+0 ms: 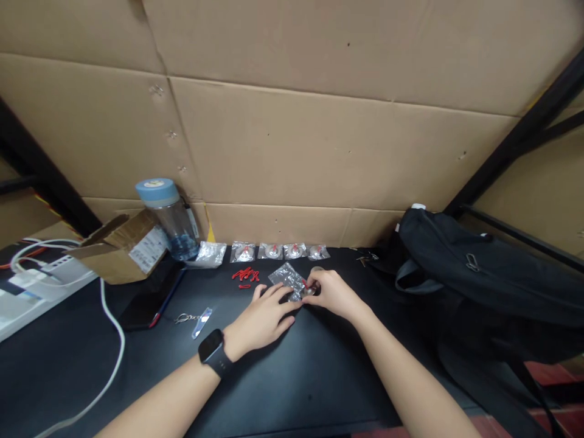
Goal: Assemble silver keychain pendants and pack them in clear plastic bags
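A small clear plastic bag (pixel 286 275) lies on the black table top. My left hand (pixel 266 314), wearing a dark watch, is palm down with its fingers spread and their tips resting on the bag's near end. At the bag's right edge, my right hand (pixel 332 292) pinches a small shiny round piece (pixel 309 291) with a red bit at its top. My fingers cover most of that piece. Just left of the bag is a loose pile of small red clip-like pieces (pixel 246 275). Behind it, several clear packets (pixel 272 251) stand in a row, each showing a round item with red on it.
Flat clear bags (pixel 210 254) lie left of the row. Farther left are a blue-lidded bottle (pixel 171 222), an opened carton (pixel 121 249), a dark phone-like slab (pixel 148 298), a keyring (pixel 196 319) and a white cable (pixel 121 347). A black backpack (pixel 483 274) occupies the right.
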Available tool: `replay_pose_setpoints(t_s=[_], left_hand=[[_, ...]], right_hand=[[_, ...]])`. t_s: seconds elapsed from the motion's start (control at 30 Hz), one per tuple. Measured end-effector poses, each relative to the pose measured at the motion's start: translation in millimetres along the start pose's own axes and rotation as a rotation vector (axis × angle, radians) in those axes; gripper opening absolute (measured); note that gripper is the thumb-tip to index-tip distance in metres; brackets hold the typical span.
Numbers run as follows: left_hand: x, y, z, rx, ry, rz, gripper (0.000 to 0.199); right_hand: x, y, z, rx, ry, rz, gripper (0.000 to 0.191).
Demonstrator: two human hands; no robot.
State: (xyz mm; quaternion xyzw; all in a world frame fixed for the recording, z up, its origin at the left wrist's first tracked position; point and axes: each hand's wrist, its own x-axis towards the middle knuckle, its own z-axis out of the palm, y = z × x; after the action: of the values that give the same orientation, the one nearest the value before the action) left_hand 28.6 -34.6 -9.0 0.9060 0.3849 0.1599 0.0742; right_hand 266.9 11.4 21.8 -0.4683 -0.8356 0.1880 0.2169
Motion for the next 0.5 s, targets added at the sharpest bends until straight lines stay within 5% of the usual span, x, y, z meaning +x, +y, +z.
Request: replay_pose_setpoints(t_s=[0.27,0.5], left_hand=[[-1.2,-3.3,1.1,-0.033,0.011,0.017,0.037],[-1.8,-1.6,-3.8,-0.041,-0.016,0.018,0.041]], right_hand=[[3.7,-2.4,4.6,-0.055,0.042,-0.048,0.028],[0.8,1.8,-3.8,0.062,-0.128,-0.180,0.021]])
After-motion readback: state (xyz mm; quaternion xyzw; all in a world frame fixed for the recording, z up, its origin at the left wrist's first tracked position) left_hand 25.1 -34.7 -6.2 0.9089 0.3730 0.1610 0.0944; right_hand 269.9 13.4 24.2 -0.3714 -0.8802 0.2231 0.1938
